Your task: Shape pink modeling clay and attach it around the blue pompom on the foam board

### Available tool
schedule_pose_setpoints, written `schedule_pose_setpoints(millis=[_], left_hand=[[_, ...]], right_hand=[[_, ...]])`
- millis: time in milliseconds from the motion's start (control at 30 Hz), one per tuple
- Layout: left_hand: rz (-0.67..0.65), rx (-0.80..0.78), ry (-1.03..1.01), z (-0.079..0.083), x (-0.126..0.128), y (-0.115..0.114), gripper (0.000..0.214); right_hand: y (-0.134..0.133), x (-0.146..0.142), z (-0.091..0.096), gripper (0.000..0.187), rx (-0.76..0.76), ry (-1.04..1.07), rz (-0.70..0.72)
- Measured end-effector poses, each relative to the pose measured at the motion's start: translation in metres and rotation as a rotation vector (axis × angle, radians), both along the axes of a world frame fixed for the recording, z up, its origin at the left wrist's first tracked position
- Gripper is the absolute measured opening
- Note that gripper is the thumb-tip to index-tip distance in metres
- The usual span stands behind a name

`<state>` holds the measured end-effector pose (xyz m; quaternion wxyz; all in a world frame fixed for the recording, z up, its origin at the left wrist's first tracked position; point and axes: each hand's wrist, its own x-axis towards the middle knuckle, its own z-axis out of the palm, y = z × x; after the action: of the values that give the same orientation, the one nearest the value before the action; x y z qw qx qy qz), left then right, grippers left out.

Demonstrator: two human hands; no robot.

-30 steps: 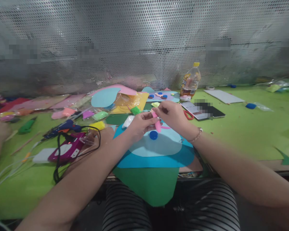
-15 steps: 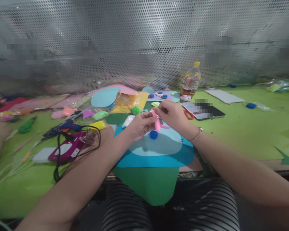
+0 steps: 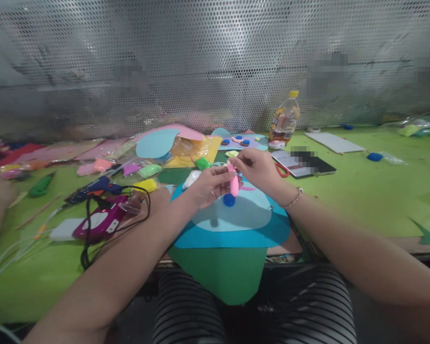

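A long piece of pink modelling clay, perhaps still in its packet, is held upright between both hands. My left hand is closed around its side, fingers curled behind it. My right hand pinches its upper end. Just below the clay, a round blue clay piece lies on a pale blue paper shape. A thin pink strip shows on that paper, partly behind the hands. Beneath are a darker blue paper shape and green paper hanging over the table edge.
On the left lie a glue gun, a purple power strip with black cable, and several clay packets. A bottle, a tablet and red-handled scissors are right of centre. Another person's hand is at far left.
Both hands keep hold of the pink clay in nearly the same place. The right fingers have shifted slightly at its top end, and the view has moved a little.
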<state>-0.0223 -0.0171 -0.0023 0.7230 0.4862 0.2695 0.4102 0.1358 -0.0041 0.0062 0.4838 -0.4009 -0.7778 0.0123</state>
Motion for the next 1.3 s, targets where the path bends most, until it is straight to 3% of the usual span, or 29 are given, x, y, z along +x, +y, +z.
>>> schedule_pose_setpoints(millis=[333,667,867,1100,1300], left_hand=[[0.017,-0.029,-0.004,0.0,-0.001,0.001,0.015],[0.039,-0.007,0.001,0.003,-0.002,0.0,0.018],[0.057,0.017,-0.022,0.002,-0.003,0.002,0.019],[0.109,0.037,-0.043,0.001,-0.004,0.005,0.017],[0.141,0.071,-0.039,-0.001,-0.006,0.009,0.022]], right_hand=[[0.001,0.003,-0.002,0.03,0.11,-0.053,0.03],[0.001,0.001,0.002,0.028,0.117,-0.007,0.006],[-0.004,0.0,0.009,0.026,-0.025,0.144,-0.014],[0.002,0.001,0.007,0.021,-0.232,0.446,0.205],[-0.001,-0.001,0.009,0.012,-0.247,0.439,0.181]])
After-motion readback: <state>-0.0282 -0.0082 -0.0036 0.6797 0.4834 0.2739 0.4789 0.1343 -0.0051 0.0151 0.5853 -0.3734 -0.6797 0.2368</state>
